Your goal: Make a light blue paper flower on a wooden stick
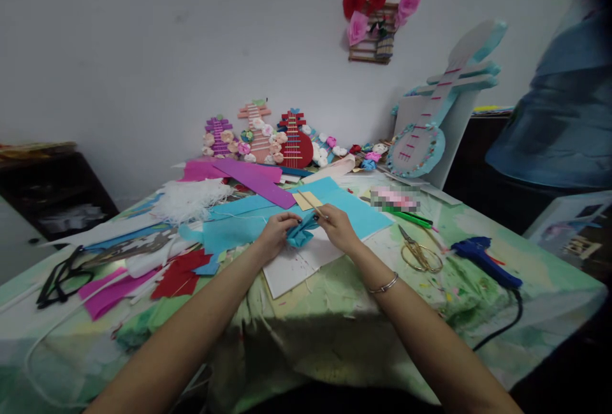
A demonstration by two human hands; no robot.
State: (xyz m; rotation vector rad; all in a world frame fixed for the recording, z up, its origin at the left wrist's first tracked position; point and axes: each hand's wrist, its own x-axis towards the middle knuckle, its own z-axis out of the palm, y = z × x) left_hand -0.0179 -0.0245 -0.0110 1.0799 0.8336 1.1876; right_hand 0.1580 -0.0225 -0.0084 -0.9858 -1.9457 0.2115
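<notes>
While my left hand (276,233) pinches the bunched blue paper (301,234) just above the desk (335,318), my right hand (339,226) grips a thin stick (313,205) against it. Winding appears in hand; a further turn needs steady tension.

My table (549,286), draped in a pale green, paint-stained cloth, carries blue sheets (354,210), a purple strip (258,181), red scraps (179,277), a white board (289,272), gold scissors (421,254) and a blue glue gun (482,259).

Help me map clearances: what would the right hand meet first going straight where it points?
The right hand would likely meet the blue paper roll first, then the left hand.
</notes>
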